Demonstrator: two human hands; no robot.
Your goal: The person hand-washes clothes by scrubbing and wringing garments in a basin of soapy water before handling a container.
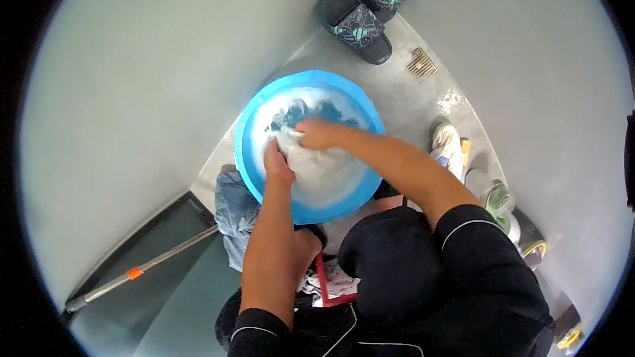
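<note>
A round blue basin (243,149) full of soapy, foamy water stands on the floor in front of me. In it lies a white, wet cloth (317,168), partly lost in the suds; its kind I cannot make out. My left hand (278,162) curls around the cloth's left side, thumb up. Close by, my right hand (316,133) is closed with its fingers bent down, gripping a white fold near the middle of the basin. Foam hides some of the fingertips.
Dark patterned slippers (360,30) lie beyond the basin, near a floor drain (421,63). To the right are a white shoe (447,147), a yellow-edged item (465,152) and a green-labelled container (497,199). Blue denim (233,215) and a metal pole (169,253) are at left.
</note>
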